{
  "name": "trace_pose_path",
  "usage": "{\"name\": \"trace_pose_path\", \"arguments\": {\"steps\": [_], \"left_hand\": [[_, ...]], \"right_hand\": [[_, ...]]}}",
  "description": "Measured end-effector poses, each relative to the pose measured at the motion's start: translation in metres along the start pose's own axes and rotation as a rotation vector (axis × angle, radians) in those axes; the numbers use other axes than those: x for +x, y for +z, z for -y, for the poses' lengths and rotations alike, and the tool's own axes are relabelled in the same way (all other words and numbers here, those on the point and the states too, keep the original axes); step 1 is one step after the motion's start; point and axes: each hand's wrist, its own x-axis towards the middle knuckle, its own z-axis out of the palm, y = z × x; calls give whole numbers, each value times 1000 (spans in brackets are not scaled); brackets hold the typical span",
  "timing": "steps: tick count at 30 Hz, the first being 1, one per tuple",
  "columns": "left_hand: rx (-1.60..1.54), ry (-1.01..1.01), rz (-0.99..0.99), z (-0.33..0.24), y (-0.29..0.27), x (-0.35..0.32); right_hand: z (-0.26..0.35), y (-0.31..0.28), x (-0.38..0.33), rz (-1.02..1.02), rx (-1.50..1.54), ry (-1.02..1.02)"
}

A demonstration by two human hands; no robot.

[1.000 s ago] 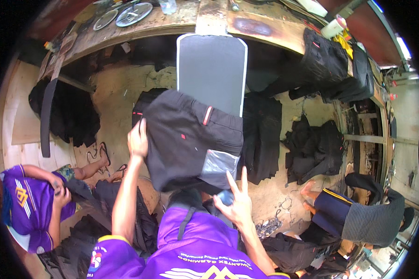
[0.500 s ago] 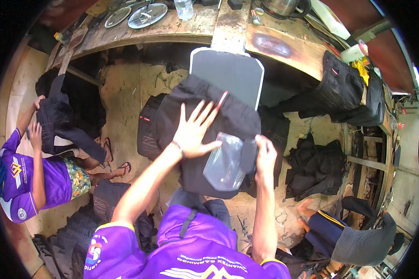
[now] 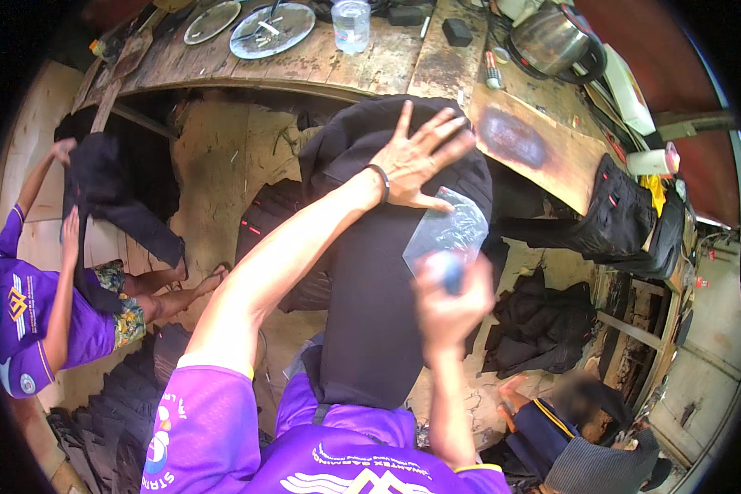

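One black garment (image 3: 370,313) is pressed flat by the open left hand (image 3: 416,160); one blue object (image 3: 449,270) is gripped by the right hand (image 3: 449,309), beside one clear bag (image 3: 449,230).

A circular fisheye view with a black border all round; straight edges bow toward the rim. Soft, even daylight fills the scene, brightest on the wooden table (image 3: 321,62) at the top, where a metal kettle (image 3: 556,39) shows glare. Under the table lies deep shadow. The right hand (image 3: 449,300) is smeared by motion blur; the left hand (image 3: 416,160) is sharper, its fingertips slightly blurred. A clear plastic bag (image 3: 449,235) catches small glints.
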Motion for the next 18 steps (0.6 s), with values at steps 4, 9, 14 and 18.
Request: {"name": "trace_pose_path", "arguments": {"steps": [4, 9, 14, 18], "left_hand": [[33, 229, 105, 4, 0, 44], [-89, 243, 454, 14, 11, 73], [-66, 209, 359, 13, 17, 73], [-78, 126, 429, 10, 10, 76]], "right_hand": [[42, 30, -60, 327, -305, -264], [0, 53, 7, 356, -276, -334], [-16, 86, 19, 314, -571, -222], [34, 70, -40, 423, -440, -314]]}}
